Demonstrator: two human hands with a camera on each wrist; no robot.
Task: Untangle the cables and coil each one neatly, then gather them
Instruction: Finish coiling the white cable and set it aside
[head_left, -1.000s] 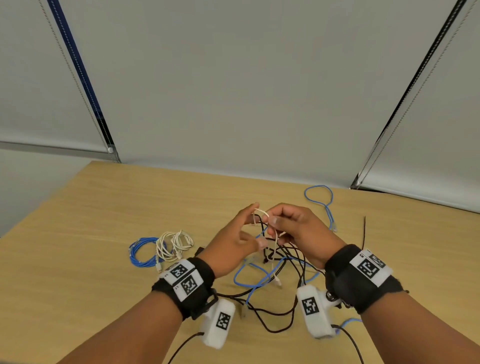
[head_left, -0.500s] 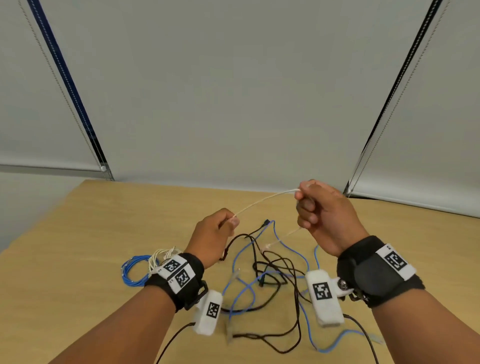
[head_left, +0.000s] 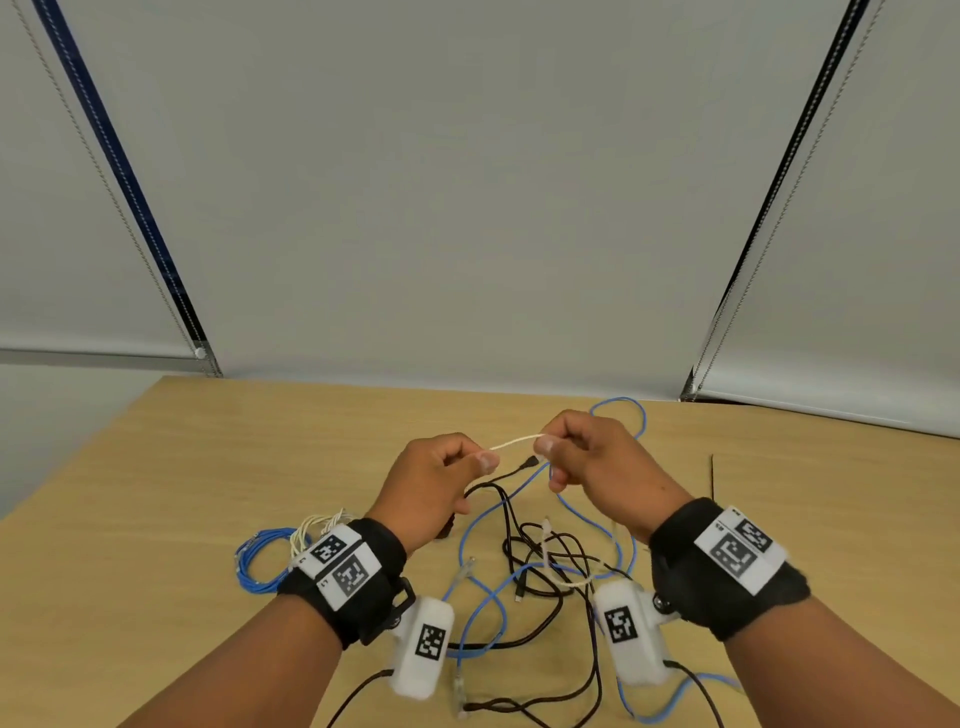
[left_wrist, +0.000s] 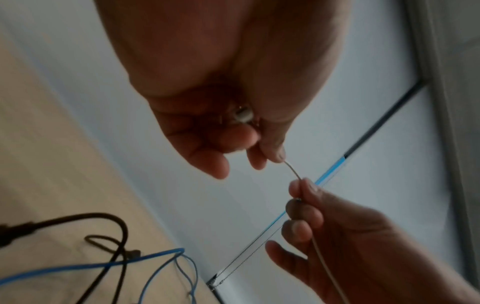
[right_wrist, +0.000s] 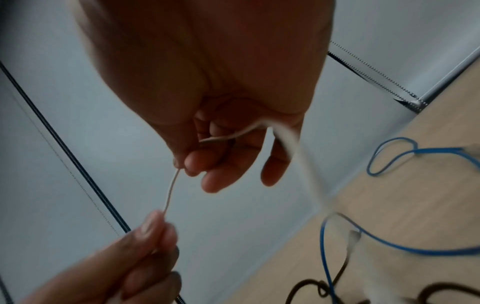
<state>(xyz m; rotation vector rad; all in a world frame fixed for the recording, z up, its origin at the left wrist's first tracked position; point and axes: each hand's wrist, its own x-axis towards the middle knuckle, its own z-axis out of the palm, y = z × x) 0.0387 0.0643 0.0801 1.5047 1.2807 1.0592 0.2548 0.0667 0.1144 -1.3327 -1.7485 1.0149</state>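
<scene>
Both hands are raised above the wooden table (head_left: 208, 467), holding a thin white cable (head_left: 514, 443) stretched short between them. My left hand (head_left: 441, 467) pinches one end of it between thumb and forefinger, and the white plug (left_wrist: 242, 115) sits inside the curled fingers. My right hand (head_left: 582, 457) pinches the same cable (right_wrist: 171, 189), which runs through the palm and hangs down behind. Below the hands lies a tangle of black cable (head_left: 535, 551) and blue cable (head_left: 478, 525).
Coiled blue cable (head_left: 257, 564) and coiled white cable (head_left: 317, 527) lie together at the left, partly hidden by my left wrist band. A blue loop (head_left: 631, 415) reaches toward the table's far edge. Grey roller blinds with bead chains (head_left: 748, 291) stand behind.
The hands have drawn closer together and come down a little, so the white cable's span between them is much shorter than half a second ago. One second ago they worked close together at the tangle.
</scene>
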